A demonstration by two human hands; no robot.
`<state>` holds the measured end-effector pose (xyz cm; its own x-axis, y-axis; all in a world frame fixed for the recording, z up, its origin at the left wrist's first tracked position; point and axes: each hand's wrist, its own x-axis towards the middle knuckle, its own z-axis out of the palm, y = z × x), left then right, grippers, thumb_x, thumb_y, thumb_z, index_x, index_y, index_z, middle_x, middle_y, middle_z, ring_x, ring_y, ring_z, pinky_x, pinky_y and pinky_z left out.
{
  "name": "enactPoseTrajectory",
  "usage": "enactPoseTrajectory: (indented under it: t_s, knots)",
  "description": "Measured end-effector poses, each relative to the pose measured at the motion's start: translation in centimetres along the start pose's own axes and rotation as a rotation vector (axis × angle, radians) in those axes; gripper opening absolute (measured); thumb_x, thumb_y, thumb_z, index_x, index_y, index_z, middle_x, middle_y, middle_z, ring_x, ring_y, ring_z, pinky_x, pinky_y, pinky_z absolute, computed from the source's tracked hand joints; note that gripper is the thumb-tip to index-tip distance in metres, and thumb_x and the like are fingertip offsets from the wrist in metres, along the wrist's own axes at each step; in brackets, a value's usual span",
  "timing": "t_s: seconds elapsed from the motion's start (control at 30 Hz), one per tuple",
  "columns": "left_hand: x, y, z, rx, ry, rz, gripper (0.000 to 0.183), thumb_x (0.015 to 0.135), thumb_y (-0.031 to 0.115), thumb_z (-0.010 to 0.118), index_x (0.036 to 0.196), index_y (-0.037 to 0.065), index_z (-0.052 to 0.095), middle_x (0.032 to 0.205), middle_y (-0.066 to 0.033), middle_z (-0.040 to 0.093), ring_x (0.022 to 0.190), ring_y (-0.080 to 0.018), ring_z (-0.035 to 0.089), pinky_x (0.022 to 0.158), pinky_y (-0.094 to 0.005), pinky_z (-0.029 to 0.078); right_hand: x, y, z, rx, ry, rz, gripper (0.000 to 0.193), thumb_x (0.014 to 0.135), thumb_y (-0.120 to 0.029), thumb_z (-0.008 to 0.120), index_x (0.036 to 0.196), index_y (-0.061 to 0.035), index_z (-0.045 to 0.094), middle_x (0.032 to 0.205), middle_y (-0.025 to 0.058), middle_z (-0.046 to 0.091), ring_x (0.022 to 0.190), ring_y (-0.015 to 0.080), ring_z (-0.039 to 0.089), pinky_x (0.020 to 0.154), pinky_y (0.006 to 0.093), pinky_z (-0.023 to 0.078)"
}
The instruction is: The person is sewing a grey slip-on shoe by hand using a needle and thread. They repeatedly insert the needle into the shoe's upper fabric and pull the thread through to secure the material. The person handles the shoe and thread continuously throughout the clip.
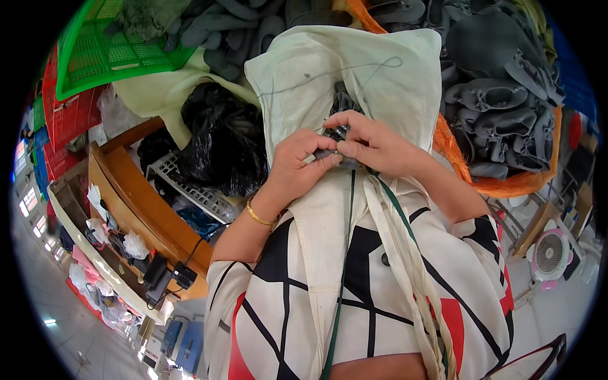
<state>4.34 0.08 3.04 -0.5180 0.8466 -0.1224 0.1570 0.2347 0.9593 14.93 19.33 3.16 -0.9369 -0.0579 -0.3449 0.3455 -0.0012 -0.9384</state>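
Both hands are close together over my lap, at the middle of the white apron cloth (297, 69). My left hand (299, 163) pinches the lower left part of a small dark grey fabric piece (342, 101) between thumb and fingers. On its other side, my right hand (379, 147) is closed with thumb and bent forefinger on the same piece. Dark, shiny bits show between the fingertips, too small to name. Much of the piece is hidden by my fingers. A thin grey thread (316, 76) lies in a loop across the cloth beyond the hands.
At the right, an orange sack (529, 183) holds many grey fabric shoes (497, 95). More grey pieces (234, 28) are heaped at the far side. On the left are a black plastic bag (221, 139), a green basket (95, 63) and a wooden drawer (149, 196). A fan (550, 252) stands right.
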Motion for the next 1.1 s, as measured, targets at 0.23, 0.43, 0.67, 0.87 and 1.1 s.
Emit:
enactPoseTrajectory:
  t_s: [0.23, 0.43, 0.67, 0.87, 1.1]
  knots:
    - [0.5, 0.6, 0.7, 0.105, 0.077, -0.08, 0.017, 0.075, 0.005, 0.079, 0.09, 0.003, 0.072, 0.077, -0.0091, 0.065, 0.067, -0.0217, 0.06, 0.064, -0.031, 0.048, 0.4, -0.2, 0.1, -0.858, 0.262, -0.563, 0.013, 0.079, -0.016, 0.068, 0.089, -0.0092, 0.066, 0.075, 0.003, 0.059, 0.069, 0.0221, 0.06, 0.058, 0.0334, 0.05]
    - [1.3, 0.7, -0.3, 0.11, 0.15, 0.122, 0.021, 0.071, 0.002, 0.077, 0.091, 0.005, 0.072, 0.079, -0.0086, 0.066, 0.07, -0.0241, 0.061, 0.063, -0.0321, 0.048, 0.8, -1.7, 1.0, -0.868, 0.383, -0.876, 0.012, 0.069, -0.015, 0.065, 0.08, -0.0126, 0.06, 0.076, 0.0003, 0.055, 0.069, 0.0177, 0.058, 0.05, 0.0306, 0.047]
    - [2.2, 0.7, 0.6, 0.218, 0.147, 0.192, 0.023, 0.072, 0.001, 0.078, 0.094, 0.007, 0.072, 0.082, -0.0077, 0.067, 0.073, -0.0255, 0.061, 0.061, -0.0331, 0.048, -0.1, -2.8, 2.2, -0.767, 0.231, -0.894, 0.01, 0.076, -0.014, 0.065, 0.086, -0.0142, 0.064, 0.075, -0.0014, 0.057, 0.07, 0.0184, 0.061, 0.054, 0.03, 0.049]
    - [2.7, 0.1, 0.1, 0.367, 0.217, 0.28, 0.02, 0.075, 0.005, 0.079, 0.094, 0.006, 0.071, 0.079, -0.0067, 0.065, 0.07, -0.0248, 0.059, 0.06, -0.0338, 0.047, -2.2, -2.9, -0.3, 0.256, 0.059, -0.254, 0.012, 0.105, -0.014, 0.048, 0.099, -0.0044, 0.051, 0.079, 0.0016, 0.063, 0.069, 0.0086, 0.061, 0.06, 0.0255, 0.047]
    - [1.9, -1.0, -1.5, 0.47, 0.316, 0.305, 0.017, 0.078, 0.004, 0.077, 0.093, 0.003, 0.07, 0.078, -0.0073, 0.065, 0.069, -0.0241, 0.058, 0.062, -0.0329, 0.047, -7.1, -5.8, -7.7, 0.673, 0.456, -0.525, 0.011, 0.102, -0.016, 0.053, 0.098, -0.0055, 0.054, 0.069, -0.0007, 0.051, 0.065, 0.0063, 0.051, 0.056, 0.0212, 0.046]
